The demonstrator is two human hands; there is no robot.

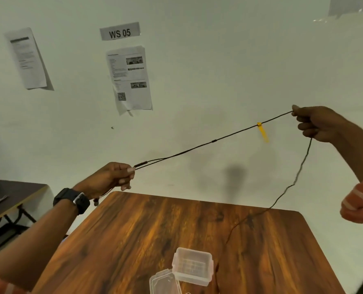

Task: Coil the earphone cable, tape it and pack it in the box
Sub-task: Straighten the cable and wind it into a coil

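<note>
A thin black earphone cable [199, 146] is stretched taut in the air between both hands, above the far edge of the wooden table [134, 234]. My left hand [110, 177] pinches its lower left end, with an earbud dangling under the wrist. My right hand [316, 123] grips the cable higher up at the right. A yellow strip of tape [263, 131] hangs from the cable near my right hand. From that hand the rest of the cable drops in a loose curve onto the table. A small clear plastic box [192, 266] stands open near the table's front, its lid [164, 283] beside it.
A dark side table [8, 198] with a small tool on it stands at the left. Printed sheets and a "WS 05" sign [120, 31] hang on the white wall behind.
</note>
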